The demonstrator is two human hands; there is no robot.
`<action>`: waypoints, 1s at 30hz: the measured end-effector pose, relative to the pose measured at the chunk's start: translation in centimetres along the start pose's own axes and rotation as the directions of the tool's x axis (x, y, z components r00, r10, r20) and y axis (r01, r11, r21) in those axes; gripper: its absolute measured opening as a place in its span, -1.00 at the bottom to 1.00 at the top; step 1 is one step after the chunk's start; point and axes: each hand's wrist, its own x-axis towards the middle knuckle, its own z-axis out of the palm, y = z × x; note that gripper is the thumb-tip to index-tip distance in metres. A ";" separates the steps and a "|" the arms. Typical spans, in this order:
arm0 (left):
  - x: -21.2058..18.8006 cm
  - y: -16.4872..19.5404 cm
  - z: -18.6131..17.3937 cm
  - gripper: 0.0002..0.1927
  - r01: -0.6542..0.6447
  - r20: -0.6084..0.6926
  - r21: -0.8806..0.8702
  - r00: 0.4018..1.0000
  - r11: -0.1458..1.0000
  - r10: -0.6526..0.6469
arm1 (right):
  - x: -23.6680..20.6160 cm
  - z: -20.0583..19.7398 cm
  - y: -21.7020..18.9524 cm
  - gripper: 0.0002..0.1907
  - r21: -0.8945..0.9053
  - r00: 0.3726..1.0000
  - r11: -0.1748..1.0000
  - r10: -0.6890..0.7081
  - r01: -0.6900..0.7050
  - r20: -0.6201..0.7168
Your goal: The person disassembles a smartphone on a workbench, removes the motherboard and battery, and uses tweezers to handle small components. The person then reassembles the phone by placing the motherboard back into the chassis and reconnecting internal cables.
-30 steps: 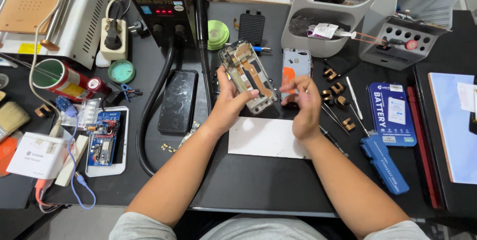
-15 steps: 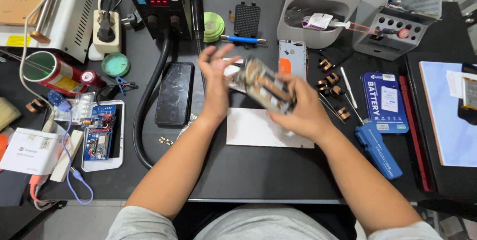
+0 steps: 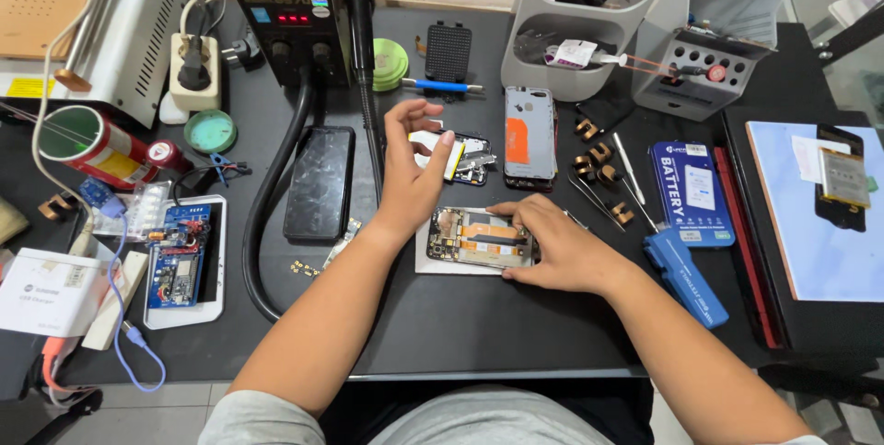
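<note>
While the right hand (image 3: 562,251) lies flat near the middle of the frame, its fingertips press on the opened phone (image 3: 479,240), which rests on a white sheet (image 3: 433,265) on the black table (image 3: 479,334). This hand is not closed around the phone; the fingers are bent and pushed down on its right part, where the orange and metal inner parts show. The left hand (image 3: 414,169) is raised a little above and left of the opened phone, with the fingers spread and loosely curved, pinching nothing. Just behind it, slightly above the centre, lies a small phone part with a white and yellow piece (image 3: 460,155), and the thumb seems to be close to it; I cannot tell if it touches.

To the right of this part a grey phone back with an orange patch (image 3: 529,136) lies flat. Left of the centre a dark phone with a black screen (image 3: 319,182) lies beside a thick black hose (image 3: 276,178). At the right of the frame there is a blue battery box (image 3: 691,192), and below it a blue case (image 3: 686,275). At the lower left a blue circuit board (image 3: 180,256) lies on a white tray.
</note>
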 end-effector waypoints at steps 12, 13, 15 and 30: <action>0.4 0.4 0.4 -0.61 0.054 0.033 0.096 0.998 0.994 -0.057 | 0.8 -0.8 1.2 -0.40 -0.040 0.981 0.996 -0.083 0.077 -0.178; 0.5 0.6 0.5 -0.62 0.066 0.076 0.081 0.995 0.995 -0.072 | 1.5 -0.7 1.8 -0.51 -0.046 0.973 0.999 -0.034 0.024 -0.230; 0.6 1.1 0.6 -0.63 0.097 0.155 0.059 0.982 0.994 -0.105 | 3.5 -0.5 2.8 -0.71 -0.047 0.944 0.996 0.058 -0.077 -0.325; 0.6 -0.4 1.8 -0.86 0.250 0.284 0.012 0.927 0.968 -0.243 | 6.7 1.7 5.6 -0.54 -0.199 0.717 0.954 -0.300 0.224 -0.629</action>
